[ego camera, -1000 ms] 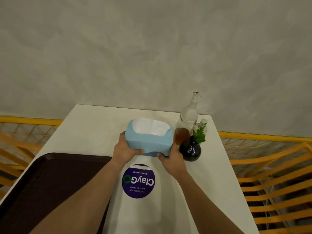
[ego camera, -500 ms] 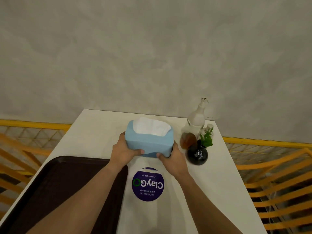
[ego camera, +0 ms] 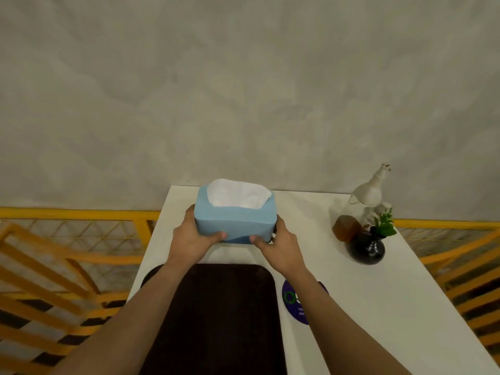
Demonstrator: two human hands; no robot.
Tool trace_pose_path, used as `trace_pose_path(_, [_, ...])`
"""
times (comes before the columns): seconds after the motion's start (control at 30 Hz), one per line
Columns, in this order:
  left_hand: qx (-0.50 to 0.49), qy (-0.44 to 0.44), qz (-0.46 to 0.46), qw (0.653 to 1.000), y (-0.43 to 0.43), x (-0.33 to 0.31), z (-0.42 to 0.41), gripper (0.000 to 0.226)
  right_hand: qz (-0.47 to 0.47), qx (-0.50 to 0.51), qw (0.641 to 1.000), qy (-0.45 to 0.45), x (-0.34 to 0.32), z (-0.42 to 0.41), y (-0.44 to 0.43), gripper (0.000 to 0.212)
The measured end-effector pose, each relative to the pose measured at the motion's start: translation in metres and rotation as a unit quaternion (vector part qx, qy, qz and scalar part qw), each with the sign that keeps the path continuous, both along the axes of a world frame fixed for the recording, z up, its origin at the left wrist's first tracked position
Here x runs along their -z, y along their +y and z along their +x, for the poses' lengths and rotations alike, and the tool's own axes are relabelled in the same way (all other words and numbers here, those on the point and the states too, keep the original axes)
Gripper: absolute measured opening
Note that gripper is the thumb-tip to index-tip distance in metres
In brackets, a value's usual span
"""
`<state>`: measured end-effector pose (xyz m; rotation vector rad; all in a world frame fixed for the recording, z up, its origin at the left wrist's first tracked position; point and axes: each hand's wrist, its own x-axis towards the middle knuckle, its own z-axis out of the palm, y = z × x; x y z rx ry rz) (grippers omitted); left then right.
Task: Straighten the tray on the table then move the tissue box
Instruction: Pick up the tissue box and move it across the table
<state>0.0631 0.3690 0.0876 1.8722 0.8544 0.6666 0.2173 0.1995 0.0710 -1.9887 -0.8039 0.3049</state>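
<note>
A light blue tissue box point(ego camera: 234, 221) with white tissue showing at its top is held at the far left part of the white table point(ego camera: 378, 293). My left hand point(ego camera: 190, 240) grips its left end and my right hand point(ego camera: 280, 246) grips its right end, thumbs on the near face. Whether its base touches the table I cannot tell. The dark brown tray point(ego camera: 224, 315) lies lengthwise along the table's left side, directly below my forearms, its near part hidden by my arms.
A white pump bottle point(ego camera: 369, 193), a small amber bottle point(ego camera: 346, 230) and a black round vase with a green sprig point(ego camera: 366, 250) stand at the far right. A purple round sticker point(ego camera: 296, 304) lies right of the tray. Yellow railings flank the table; a grey wall stands behind.
The tissue box, held in both hands, has moved left, away from the bottles, to beyond the tray's far end. The view has swung left too.
</note>
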Motion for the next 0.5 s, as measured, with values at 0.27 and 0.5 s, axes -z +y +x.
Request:
trace_pose_path(0.27, [0.011, -0.015, -0.002, 1.000, 0.054, -0.001, -0.046, 0.087, -0.022, 0.004, 1.000, -0.010, 0.002, -0.042, 0.056, 0.078])
trace_pose_path(0.5, [0.005, -0.022, -0.001, 1.000, 0.099, 0.003, -0.054, 0.089, -0.018, 0.007, 1.000, 0.001, 0.001, -0.049, 0.104, 0.085])
